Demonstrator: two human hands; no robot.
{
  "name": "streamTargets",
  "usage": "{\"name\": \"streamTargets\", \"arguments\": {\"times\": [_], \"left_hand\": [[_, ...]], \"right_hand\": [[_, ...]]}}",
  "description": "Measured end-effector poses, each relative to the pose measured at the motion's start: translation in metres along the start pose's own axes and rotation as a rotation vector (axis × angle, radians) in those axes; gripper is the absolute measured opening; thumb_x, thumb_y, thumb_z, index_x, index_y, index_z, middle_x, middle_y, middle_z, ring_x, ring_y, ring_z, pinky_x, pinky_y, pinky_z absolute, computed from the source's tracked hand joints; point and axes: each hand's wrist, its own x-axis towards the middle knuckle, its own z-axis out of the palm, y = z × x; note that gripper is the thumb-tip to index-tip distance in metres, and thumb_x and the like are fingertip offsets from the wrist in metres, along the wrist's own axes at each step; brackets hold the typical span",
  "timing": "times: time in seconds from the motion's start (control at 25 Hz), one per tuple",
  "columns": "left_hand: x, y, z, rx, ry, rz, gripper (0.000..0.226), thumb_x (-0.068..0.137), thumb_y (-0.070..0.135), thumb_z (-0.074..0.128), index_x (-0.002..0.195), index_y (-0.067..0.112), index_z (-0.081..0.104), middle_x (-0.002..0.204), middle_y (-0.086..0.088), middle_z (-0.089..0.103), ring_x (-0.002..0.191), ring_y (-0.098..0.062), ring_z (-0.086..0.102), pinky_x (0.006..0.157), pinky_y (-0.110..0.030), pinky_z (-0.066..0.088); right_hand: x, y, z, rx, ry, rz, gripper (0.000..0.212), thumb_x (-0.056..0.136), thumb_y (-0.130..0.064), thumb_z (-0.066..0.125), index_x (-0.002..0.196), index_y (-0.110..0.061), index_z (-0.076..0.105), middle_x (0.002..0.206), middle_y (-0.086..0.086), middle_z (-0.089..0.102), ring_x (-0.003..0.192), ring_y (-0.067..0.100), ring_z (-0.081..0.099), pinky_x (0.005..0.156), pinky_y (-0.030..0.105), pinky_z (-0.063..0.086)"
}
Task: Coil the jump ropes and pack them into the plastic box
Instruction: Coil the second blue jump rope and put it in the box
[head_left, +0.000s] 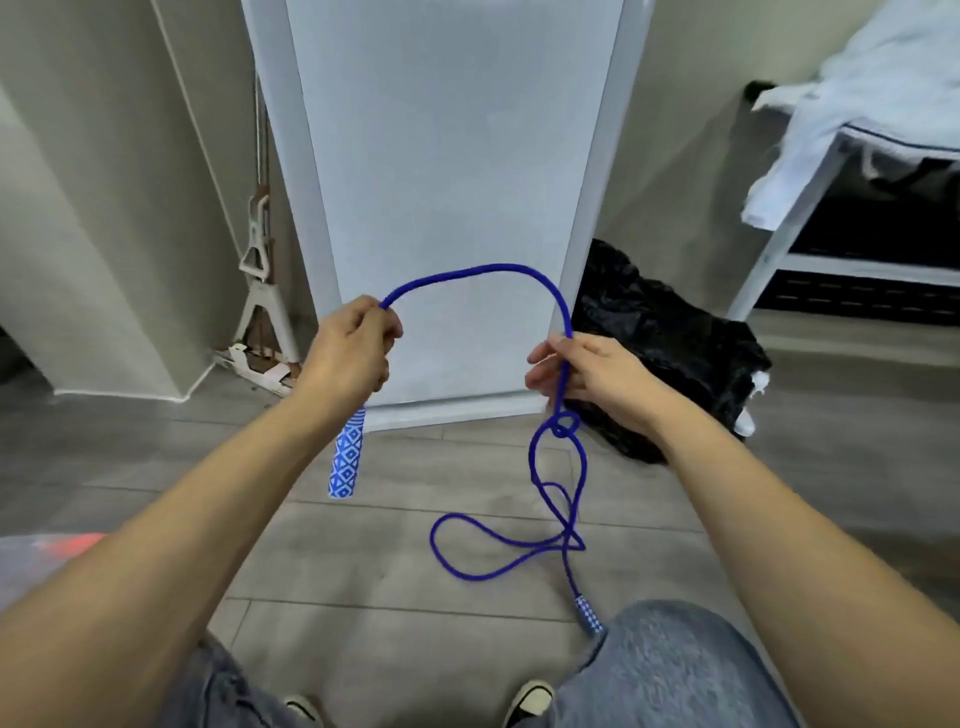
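Your rope (498, 270): deep blue, solid. Handle (347, 456) below your left hand (353, 348): blue and white diamond pattern. Second handle (589, 616) by your knee: same blue-white diamonds. Your jeans (670, 670): faded grey-blue. Floor (363, 545): grey wood-grain planks. Panel (452, 182) ahead: pale grey-white. Bag (670, 343): glossy black. Cloth (883, 88): white.

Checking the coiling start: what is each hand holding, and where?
Left hand grips the rope's patterned handle at its top; right hand pinches the cord above the knot.

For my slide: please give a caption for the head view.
Both hands, left and right, hold a knotted blue jump rope above the floor.
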Motion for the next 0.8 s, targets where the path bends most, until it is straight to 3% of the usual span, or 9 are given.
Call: {"name": "streamTargets", "arguments": {"times": [0.2, 0.28, 0.4, 0.48, 0.56, 0.68, 0.8], "left_hand": [[-0.027, -0.013, -0.002, 0.181, -0.224, -0.069, 0.021, 0.095, 0.019, 0.051, 0.082, 0.014, 0.067, 0.071, -0.005, 0.058, 0.055, -0.021, 0.052, 0.053, -0.033, 0.044], [-0.036, -0.013, 0.002, 0.227, -0.314, -0.068, 0.011, 0.093, 0.028, 0.061, 0.093, 0.021, 0.07, 0.08, 0.0, 0.067, 0.057, -0.016, 0.055, 0.053, -0.027, 0.047], [-0.045, -0.018, 0.013, 0.206, -0.435, -0.1, 0.028, 0.083, 0.045, 0.073, 0.105, 0.028, 0.07, 0.091, 0.011, 0.073, 0.058, -0.009, 0.061, 0.053, -0.021, 0.048], [-0.047, -0.028, 0.019, 0.228, -0.483, -0.103, 0.032, 0.081, 0.043, 0.076, 0.108, 0.028, 0.069, 0.098, 0.011, 0.073, 0.066, -0.009, 0.067, 0.056, -0.02, 0.049], [-0.042, -0.038, 0.02, 0.293, -0.417, -0.06, 0.019, 0.086, 0.035, 0.074, 0.101, 0.025, 0.072, 0.092, 0.008, 0.074, 0.077, -0.011, 0.068, 0.063, -0.025, 0.053], [-0.028, -0.044, 0.006, 0.218, -0.168, -0.067, 0.011, 0.092, 0.032, 0.067, 0.095, 0.024, 0.074, 0.078, 0.004, 0.074, 0.06, -0.004, 0.061, 0.062, -0.025, 0.049], [-0.016, -0.039, -0.008, 0.085, -0.131, -0.121, 0.014, 0.094, 0.029, 0.065, 0.096, 0.02, 0.075, 0.075, -0.002, 0.074, 0.053, -0.015, 0.046, 0.053, -0.026, 0.041]], "right_hand": [[-0.009, -0.077, 0.017, 0.062, 0.041, -0.075, 0.036, 0.104, -0.035, 0.052, 0.106, -0.007, 0.074, 0.092, 0.017, 0.075, 0.089, 0.036, 0.075, 0.081, 0.045, 0.061], [-0.009, -0.092, 0.033, 0.084, 0.012, -0.089, 0.035, 0.103, -0.035, 0.054, 0.107, -0.007, 0.074, 0.093, 0.018, 0.075, 0.088, 0.035, 0.076, 0.08, 0.044, 0.062], [-0.002, -0.097, 0.062, 0.111, -0.025, -0.089, 0.035, 0.103, -0.033, 0.055, 0.109, -0.004, 0.074, 0.094, 0.02, 0.074, 0.088, 0.035, 0.076, 0.082, 0.047, 0.062], [0.003, -0.094, 0.077, 0.139, -0.057, -0.088, 0.035, 0.102, -0.032, 0.056, 0.109, -0.003, 0.073, 0.094, 0.021, 0.073, 0.088, 0.034, 0.076, 0.082, 0.047, 0.062], [0.01, -0.088, 0.083, 0.163, -0.066, -0.087, 0.035, 0.102, -0.032, 0.056, 0.107, -0.003, 0.074, 0.087, 0.018, 0.073, 0.083, 0.034, 0.075, 0.079, 0.045, 0.063], [0.024, -0.067, 0.073, 0.101, 0.027, -0.069, 0.032, 0.102, -0.031, 0.055, 0.102, -0.007, 0.075, 0.079, 0.012, 0.07, 0.072, 0.029, 0.073, 0.07, 0.037, 0.062], [0.038, -0.036, 0.065, -0.054, 0.099, 0.012, 0.026, 0.096, -0.039, 0.063, 0.11, -0.019, 0.07, 0.1, 0.006, 0.072, 0.091, 0.021, 0.073, 0.076, 0.033, 0.057]]}}
